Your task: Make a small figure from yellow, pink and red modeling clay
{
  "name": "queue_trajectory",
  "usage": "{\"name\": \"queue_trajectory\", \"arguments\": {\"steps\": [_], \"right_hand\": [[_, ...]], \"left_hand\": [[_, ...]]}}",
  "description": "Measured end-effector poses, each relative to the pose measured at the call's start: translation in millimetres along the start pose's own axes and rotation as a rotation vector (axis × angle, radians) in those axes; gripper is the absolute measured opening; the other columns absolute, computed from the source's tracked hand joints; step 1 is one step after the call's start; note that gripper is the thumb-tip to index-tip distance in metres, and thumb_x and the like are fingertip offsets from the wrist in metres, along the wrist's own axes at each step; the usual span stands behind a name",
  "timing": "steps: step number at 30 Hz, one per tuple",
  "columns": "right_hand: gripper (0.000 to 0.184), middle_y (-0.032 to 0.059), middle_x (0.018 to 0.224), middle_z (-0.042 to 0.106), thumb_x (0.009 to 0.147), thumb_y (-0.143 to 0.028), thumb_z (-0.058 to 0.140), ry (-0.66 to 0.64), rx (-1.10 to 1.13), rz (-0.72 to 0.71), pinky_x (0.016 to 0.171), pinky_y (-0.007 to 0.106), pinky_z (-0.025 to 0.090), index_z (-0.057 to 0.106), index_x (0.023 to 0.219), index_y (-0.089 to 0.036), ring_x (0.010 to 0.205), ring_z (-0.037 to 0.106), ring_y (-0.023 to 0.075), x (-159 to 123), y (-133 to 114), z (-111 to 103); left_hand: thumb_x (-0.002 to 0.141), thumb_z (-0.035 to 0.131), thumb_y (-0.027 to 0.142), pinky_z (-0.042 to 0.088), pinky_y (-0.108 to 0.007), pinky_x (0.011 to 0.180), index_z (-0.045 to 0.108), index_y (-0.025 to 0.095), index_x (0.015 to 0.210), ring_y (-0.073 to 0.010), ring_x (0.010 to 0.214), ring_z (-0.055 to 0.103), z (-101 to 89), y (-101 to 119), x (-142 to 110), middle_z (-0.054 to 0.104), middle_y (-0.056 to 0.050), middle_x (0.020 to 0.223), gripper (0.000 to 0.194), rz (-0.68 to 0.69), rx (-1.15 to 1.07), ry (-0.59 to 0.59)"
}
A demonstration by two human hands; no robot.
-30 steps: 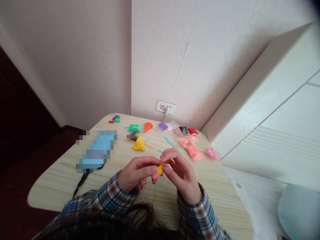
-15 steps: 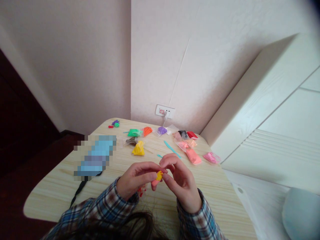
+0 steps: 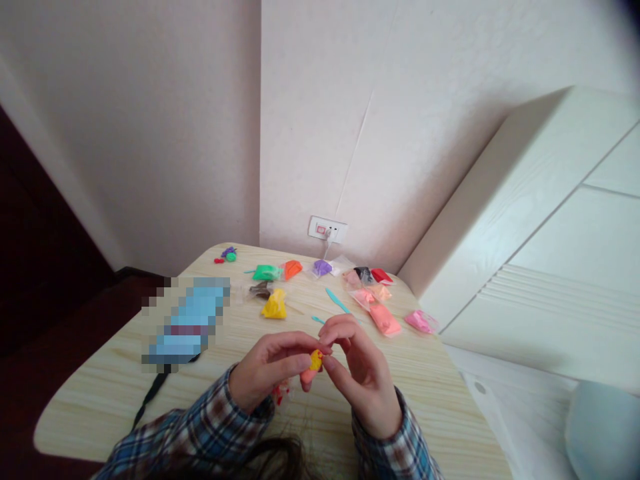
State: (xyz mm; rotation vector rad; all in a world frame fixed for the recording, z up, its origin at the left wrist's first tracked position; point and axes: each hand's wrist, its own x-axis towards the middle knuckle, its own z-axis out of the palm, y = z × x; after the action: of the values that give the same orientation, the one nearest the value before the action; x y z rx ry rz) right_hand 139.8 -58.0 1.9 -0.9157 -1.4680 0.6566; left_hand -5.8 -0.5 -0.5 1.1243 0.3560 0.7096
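Note:
Between the thumb and fingers of my left hand (image 3: pixel 273 367) is a small clay piece (image 3: pixel 316 361), yellow on top with salmon pink below and a bit of orange-red at the upper edge. From the other side, my right hand (image 3: pixel 357 367) pinches at its right edge with thumb and fingertips. The fingers hide part of the piece. Behind my left wrist, a clear wrapper with red bits (image 3: pixel 281 392) lies partly covered on the table. Just beyond my fingers are a small teal tool (image 3: pixel 318 320) and a longer teal clay knife (image 3: pixel 337 300).
Bags of clay lie across the wooden table (image 3: pixel 425 400): yellow (image 3: pixel 275 305), green (image 3: pixel 267 272), orange (image 3: pixel 292 269), purple (image 3: pixel 323 268), salmon (image 3: pixel 385 320), pink (image 3: pixel 421 321). A blurred-out phone-like device (image 3: pixel 193 320) with a black strap lies left. Small clay bits (image 3: pixel 230 255) sit far left.
The view has tilted slightly, so the table sits a little lower in the picture. Both hands keep nearly the same hold on the clay piece.

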Motion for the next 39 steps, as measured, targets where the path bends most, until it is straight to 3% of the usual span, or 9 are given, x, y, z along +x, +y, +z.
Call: {"name": "queue_trajectory", "arguments": {"steps": [4,8,14,19,28,32,35,39], "right_hand": [[0.007,0.0027,0.086,0.053,0.084,-0.021,0.05,0.094,-0.065,0.01,0.073,0.031,0.043,0.055,0.088,-0.024,0.088,0.049,0.017,1,3,-6],[0.008,0.0037,0.084,0.056,0.081,-0.017,0.05,0.179,-0.412,0.083,0.067,0.032,0.043,0.056,0.085,-0.022,0.081,0.052,0.0179,0,20,-14],[0.012,0.0079,0.088,0.056,0.073,-0.012,0.052,-0.051,-0.848,0.23,0.077,0.039,0.044,0.058,0.08,-0.019,0.086,0.052,0.0223,-11,55,-18],[0.013,0.0076,0.088,0.057,0.069,-0.008,0.057,-0.069,-1.02,0.303,0.078,0.038,0.042,0.058,0.075,-0.018,0.087,0.051,0.0228,-12,62,-10],[0.009,0.0073,0.088,0.058,0.073,-0.01,0.054,-0.083,-1.129,0.332,0.07,0.034,0.039,0.056,0.072,-0.019,0.083,0.052,0.021,-11,68,-4],[0.008,0.0074,0.087,0.059,0.075,-0.012,0.051,-0.08,-1.009,0.278,0.07,0.036,0.04,0.056,0.074,-0.019,0.084,0.054,0.022,-8,60,-9],[0.005,0.0049,0.077,0.059,0.078,-0.018,0.049,-0.019,-0.658,0.223,0.068,0.033,0.044,0.053,0.075,-0.019,0.074,0.056,0.0175,-3,51,-13],[0.014,0.0021,0.068,0.058,0.08,-0.031,0.051,0.085,-0.223,0.273,0.059,0.028,0.046,0.049,0.071,-0.019,0.063,0.055,0.0133,1,41,-11]], "left_hand": [[0.069,0.071,0.032,0.04,-0.023,0.055,0.071,0.015,0.088,-0.0102,0.053,0.049,0.6,1,-1,0.057,0.0,0.056,0.026,0.003,-0.023,0.016],[0.069,0.071,0.028,0.043,-0.023,0.059,0.068,0.015,0.091,-0.0112,0.06,0.054,-1.2,1,-1,0.059,-0.001,0.063,0.026,0.045,-0.061,0.149],[0.066,0.073,0.023,0.047,-0.023,0.064,0.067,0.014,0.087,-0.0106,0.064,0.056,-6.8,0,-1,0.063,-0.003,0.073,0.023,0.102,-0.146,0.327],[0.062,0.077,0.024,0.048,-0.022,0.062,0.067,0.014,0.083,-0.01,0.062,0.056,-7.0,1,0,0.064,-0.002,0.07,0.025,0.116,-0.177,0.353],[0.065,0.074,0.022,0.047,-0.021,0.06,0.066,0.013,0.084,-0.0096,0.061,0.055,-6.4,2,0,0.061,-0.002,0.069,0.022,0.1,-0.121,0.337],[0.067,0.072,0.022,0.046,-0.021,0.061,0.066,0.013,0.085,-0.0096,0.062,0.055,-7.8,0,-1,0.061,-0.001,0.068,0.02,0.101,-0.094,0.307],[0.067,0.072,0.023,0.045,-0.02,0.061,0.066,0.014,0.084,-0.0093,0.062,0.055,-7.0,0,-1,0.061,-0.001,0.068,0.02,0.107,-0.086,0.291],[0.068,0.072,0.023,0.045,-0.021,0.062,0.067,0.015,0.084,-0.0099,0.062,0.055,-5.9,1,-1,0.062,-0.001,0.068,0.019,0.099,-0.064,0.283]]}}
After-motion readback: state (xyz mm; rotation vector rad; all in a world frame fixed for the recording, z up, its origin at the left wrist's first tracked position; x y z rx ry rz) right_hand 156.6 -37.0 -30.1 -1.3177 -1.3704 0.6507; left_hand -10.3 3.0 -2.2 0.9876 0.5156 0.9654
